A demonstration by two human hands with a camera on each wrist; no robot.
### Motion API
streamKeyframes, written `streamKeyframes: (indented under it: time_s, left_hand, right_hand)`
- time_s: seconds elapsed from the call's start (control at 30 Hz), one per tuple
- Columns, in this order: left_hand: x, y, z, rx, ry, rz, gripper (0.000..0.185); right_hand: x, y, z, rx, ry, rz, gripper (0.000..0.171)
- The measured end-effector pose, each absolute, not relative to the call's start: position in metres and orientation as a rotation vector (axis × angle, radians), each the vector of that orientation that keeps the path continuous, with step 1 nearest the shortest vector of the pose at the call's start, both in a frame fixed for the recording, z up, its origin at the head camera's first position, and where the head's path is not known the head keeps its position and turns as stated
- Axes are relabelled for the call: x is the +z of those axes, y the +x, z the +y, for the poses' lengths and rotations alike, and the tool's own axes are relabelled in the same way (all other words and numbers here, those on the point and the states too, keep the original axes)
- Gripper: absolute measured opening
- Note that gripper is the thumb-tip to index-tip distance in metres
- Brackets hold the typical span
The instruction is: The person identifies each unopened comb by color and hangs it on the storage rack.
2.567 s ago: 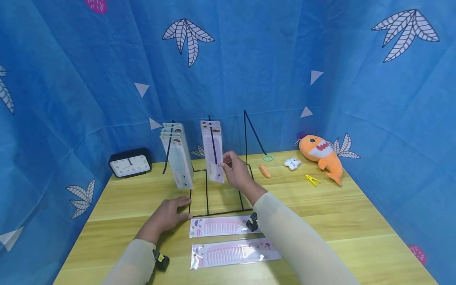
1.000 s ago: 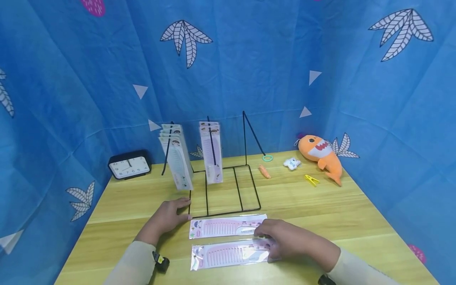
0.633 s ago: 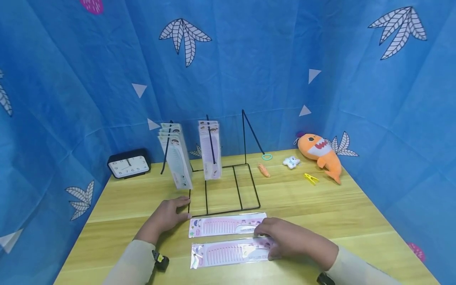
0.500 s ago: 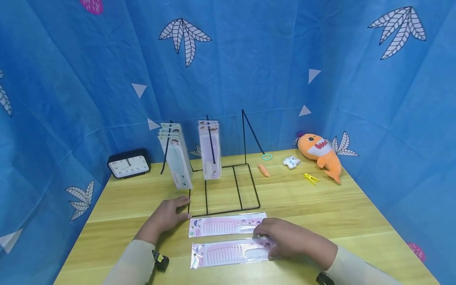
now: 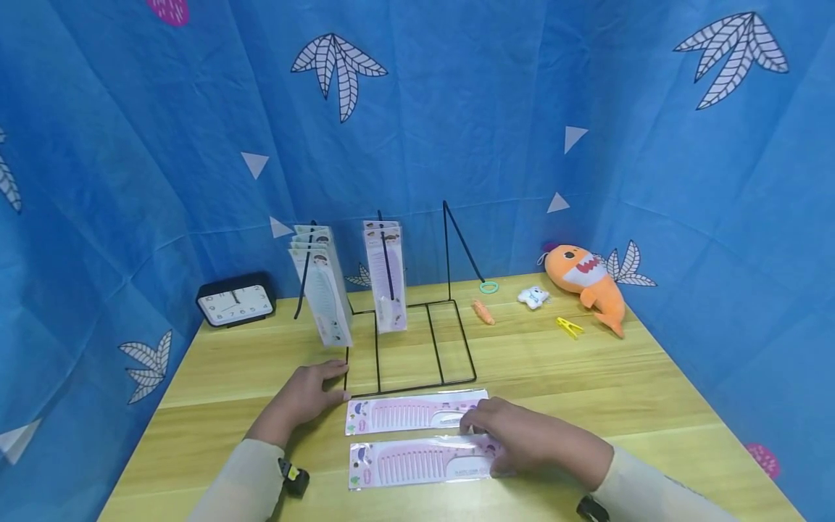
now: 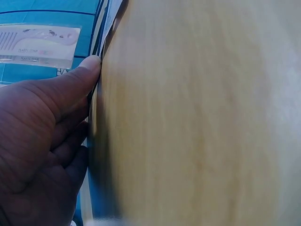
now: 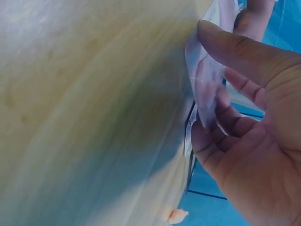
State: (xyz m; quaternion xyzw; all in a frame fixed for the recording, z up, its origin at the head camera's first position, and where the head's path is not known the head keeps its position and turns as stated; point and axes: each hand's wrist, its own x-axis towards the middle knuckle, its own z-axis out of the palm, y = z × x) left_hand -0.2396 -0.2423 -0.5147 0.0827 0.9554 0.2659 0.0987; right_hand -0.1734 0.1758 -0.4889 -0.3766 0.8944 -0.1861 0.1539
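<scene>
My right hand [image 5: 525, 438] holds the right end of the nearer packaged pink comb [image 5: 411, 464] on the table. In the right wrist view, thumb and fingers lie on either side of the clear wrapper [image 7: 204, 80]. Just behind it lies a second packaged pink comb [image 5: 398, 415], parallel to the first. My left hand [image 5: 303, 395] rests at the front left corner of the black wire rack [image 5: 435, 344], its thumb extended. Packaged purple combs [image 5: 394, 315] hang on the rack's middle hook and packaged green combs [image 5: 329, 304] on its left hook. The right hook bears none.
A black clock [image 5: 237, 303] stands left of the rack. To the right are a green ring [image 5: 489, 288], an orange carrot-like piece [image 5: 483, 312], a white star-shaped toy [image 5: 533, 297], a yellow clip [image 5: 570, 328] and an orange plush shark [image 5: 587, 286]. Blue curtains enclose the table.
My right hand has come down from the hanging purple combs to the nearer pink comb's right end, and that pack has tilted slightly. The left hand has stayed at the rack's corner.
</scene>
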Motion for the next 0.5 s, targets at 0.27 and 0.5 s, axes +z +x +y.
streamKeyframes:
  time_s: [0.27, 0.5]
  left_hand:
    - [-0.515, -0.241, -0.243, 0.794, 0.237, 2.832, 0.059]
    - [-0.515, -0.241, -0.243, 0.792, 0.229, 2.827, 0.060]
  right_hand:
    - [-0.490, -0.182, 0.178, -0.686, -1.118, 2.532, 0.031]
    - [-0.488, -0.188, 0.180, -0.800, -1.134, 2.509, 0.023]
